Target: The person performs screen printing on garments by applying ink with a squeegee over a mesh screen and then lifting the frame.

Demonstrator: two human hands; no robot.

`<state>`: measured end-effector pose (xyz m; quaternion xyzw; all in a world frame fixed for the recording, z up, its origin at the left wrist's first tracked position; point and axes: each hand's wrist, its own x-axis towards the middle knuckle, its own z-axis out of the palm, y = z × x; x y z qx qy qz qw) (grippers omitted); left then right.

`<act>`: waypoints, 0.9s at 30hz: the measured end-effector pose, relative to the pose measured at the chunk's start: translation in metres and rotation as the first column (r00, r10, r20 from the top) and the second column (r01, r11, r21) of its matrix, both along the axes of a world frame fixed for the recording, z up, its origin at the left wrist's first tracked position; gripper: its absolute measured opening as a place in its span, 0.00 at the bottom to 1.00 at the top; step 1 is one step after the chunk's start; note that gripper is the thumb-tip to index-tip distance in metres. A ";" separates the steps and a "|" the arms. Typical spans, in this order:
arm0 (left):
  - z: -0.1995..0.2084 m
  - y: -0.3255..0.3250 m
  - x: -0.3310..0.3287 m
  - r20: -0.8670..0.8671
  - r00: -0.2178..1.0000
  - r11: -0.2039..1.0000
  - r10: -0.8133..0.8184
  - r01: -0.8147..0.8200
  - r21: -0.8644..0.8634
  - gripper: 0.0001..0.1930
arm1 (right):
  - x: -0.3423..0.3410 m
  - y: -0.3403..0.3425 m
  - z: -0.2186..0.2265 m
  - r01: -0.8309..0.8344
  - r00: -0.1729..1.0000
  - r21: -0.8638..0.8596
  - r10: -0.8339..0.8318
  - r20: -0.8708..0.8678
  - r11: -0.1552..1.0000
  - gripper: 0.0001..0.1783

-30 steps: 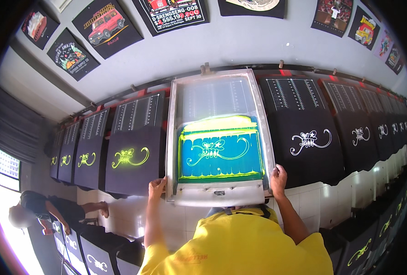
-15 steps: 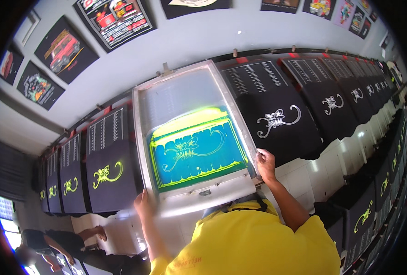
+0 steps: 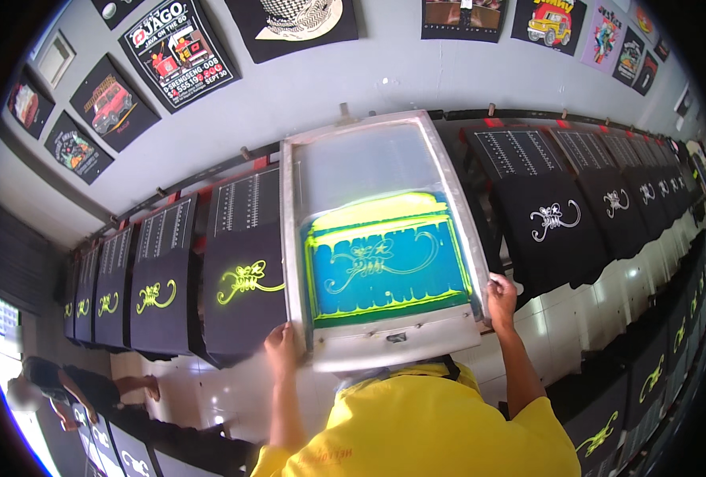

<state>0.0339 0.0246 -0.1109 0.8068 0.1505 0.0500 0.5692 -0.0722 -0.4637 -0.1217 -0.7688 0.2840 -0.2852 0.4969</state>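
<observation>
A screen-printing frame (image 3: 466, 238) with a pale rim is held by its near corners, one in each of my hands. Its mesh has a blue-green stencil area (image 3: 353, 296) with a curly design and a thick band of neon yellow ink (image 3: 378, 210) across it. My left hand (image 3: 283, 347) grips the near left side, fingers partly hidden. At the near right side my right hand (image 3: 502, 300) has its fingers closed on the rim. Black fabric with a bright yellow print (image 3: 250, 278) lies just left of the frame; fabric with a white print (image 3: 556, 221) lies to its right.
Along the wall runs a row of dark-covered printing boards (image 3: 156, 246), yellow prints left, white prints right. A second row (image 3: 647, 381) stands behind me at right. At lower left another person (image 3: 75, 385) is near more boards. Printed shirts (image 3: 182, 52) hang on the wall.
With both hands on it, the frame has moved right along the row. A bright yellow print now shows immediately left of it. The view has shifted too.
</observation>
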 end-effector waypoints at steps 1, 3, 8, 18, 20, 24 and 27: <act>-0.004 0.001 0.002 -0.030 0.999 0.998 -0.032 0.030 -0.063 0.17 | -0.002 -0.004 -0.005 0.000 1.000 0.000 0.000 -0.015 1.000 0.13; -0.020 0.006 0.008 -0.030 0.996 0.994 -0.085 0.083 -0.074 0.16 | -0.004 -0.002 -0.010 0.023 0.999 -0.053 -0.021 0.034 0.998 0.12; -0.021 0.006 0.016 0.027 0.995 0.995 -0.098 0.099 -0.027 0.19 | -0.007 -0.002 -0.009 0.039 0.999 -0.076 -0.041 -0.032 0.996 0.12; -0.013 -0.005 0.017 0.066 0.991 0.989 -0.114 0.107 0.101 0.20 | 0.005 -0.013 -0.011 0.037 0.999 -0.119 -0.040 -0.028 0.992 0.10; -0.017 0.001 0.017 0.073 0.991 0.986 -0.114 0.104 0.127 0.20 | 0.008 -0.004 -0.004 0.026 0.998 -0.147 -0.034 -0.051 0.989 0.10; -0.039 0.006 0.023 0.097 0.989 0.984 -0.114 0.099 0.149 0.20 | 0.010 -0.005 -0.011 0.034 0.999 -0.060 -0.033 0.008 0.998 0.11; -0.029 0.001 0.022 0.064 0.990 0.978 -0.125 0.111 0.179 0.19 | 0.006 -0.007 -0.009 0.038 0.999 -0.080 -0.040 -0.015 0.996 0.11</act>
